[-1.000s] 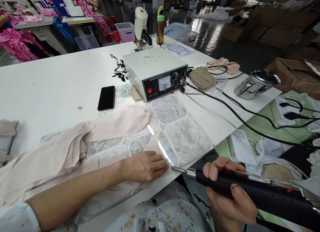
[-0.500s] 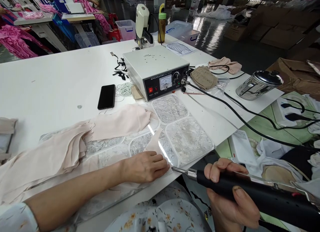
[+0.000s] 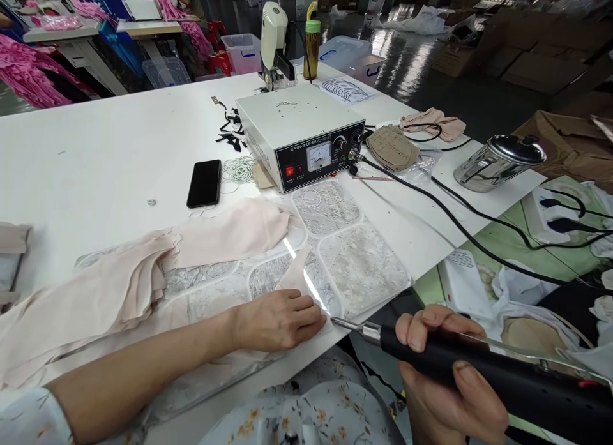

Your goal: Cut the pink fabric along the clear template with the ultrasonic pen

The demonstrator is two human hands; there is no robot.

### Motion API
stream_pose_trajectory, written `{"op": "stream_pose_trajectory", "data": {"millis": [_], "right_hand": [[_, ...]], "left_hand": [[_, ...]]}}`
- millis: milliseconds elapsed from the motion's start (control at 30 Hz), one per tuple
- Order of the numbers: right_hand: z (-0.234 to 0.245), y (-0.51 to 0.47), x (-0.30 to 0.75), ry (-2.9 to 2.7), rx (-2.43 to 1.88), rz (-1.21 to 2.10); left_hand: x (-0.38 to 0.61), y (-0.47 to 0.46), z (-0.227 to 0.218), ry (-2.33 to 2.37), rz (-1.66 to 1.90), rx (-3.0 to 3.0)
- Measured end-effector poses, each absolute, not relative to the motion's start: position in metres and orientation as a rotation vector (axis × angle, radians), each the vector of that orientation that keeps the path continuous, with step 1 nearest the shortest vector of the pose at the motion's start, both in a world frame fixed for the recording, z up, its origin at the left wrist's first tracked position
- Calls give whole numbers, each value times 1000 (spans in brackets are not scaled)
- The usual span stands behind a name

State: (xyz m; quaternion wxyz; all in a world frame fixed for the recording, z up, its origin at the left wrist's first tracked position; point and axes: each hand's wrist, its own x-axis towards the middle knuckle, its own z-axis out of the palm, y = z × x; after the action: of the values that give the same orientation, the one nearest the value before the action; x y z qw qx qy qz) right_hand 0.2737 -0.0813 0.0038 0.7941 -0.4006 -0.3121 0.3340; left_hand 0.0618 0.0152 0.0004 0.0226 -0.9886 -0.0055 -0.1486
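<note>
My left hand (image 3: 285, 320), its fingers curled and pressed together, holds a beige fabric piece (image 3: 295, 274) down against the clear patterned mat (image 3: 366, 266) near the table's front edge. Part of that piece is hidden beneath the fingers. My right hand (image 3: 447, 368) is wrapped round a black handheld ultrasonic welder (image 3: 520, 375) with a metal rod along its side. Its thin metal tip points left, just beside my left fingertips; whether it touches the fabric I cannot tell. More beige fabric pieces (image 3: 90, 292) lie stacked left of my left hand.
A white control box (image 3: 318, 158) with a dial stands behind the mat, its black cable (image 3: 440, 202) running to the right. Around it are a phone (image 3: 204, 183), a metal canister (image 3: 495, 164), a bottle (image 3: 311, 49) and cardboard pieces (image 3: 393, 146). White cloth items lie at lower right.
My right hand and the welder have shifted slightly right, the tip moving a little away from my left fingers. My left hand and the fabric stay in place.
</note>
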Motion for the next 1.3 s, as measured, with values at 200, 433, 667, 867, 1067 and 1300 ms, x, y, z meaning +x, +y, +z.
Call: {"op": "stream_pose_trajectory", "data": {"millis": [200, 433, 667, 867, 1067, 1300], "right_hand": [[3, -81, 273, -668, -866, 737], [0, -82, 273, -717, -831, 752], [3, -82, 276, -841, -790, 771], [6, -83, 277, -864, -784, 799], [7, -83, 276, -870, -767, 826], [7, -84, 275, -909, -764, 833]], "left_hand": [[62, 15, 2, -28, -442, -3057], [61, 15, 2, -26, -447, -3056], [60, 15, -1, -32, -429, -3051], [60, 15, -1, -30, -426, -3047], [60, 14, -2, -38, -439, -3039], [60, 15, 0, -35, -451, -3044]]}}
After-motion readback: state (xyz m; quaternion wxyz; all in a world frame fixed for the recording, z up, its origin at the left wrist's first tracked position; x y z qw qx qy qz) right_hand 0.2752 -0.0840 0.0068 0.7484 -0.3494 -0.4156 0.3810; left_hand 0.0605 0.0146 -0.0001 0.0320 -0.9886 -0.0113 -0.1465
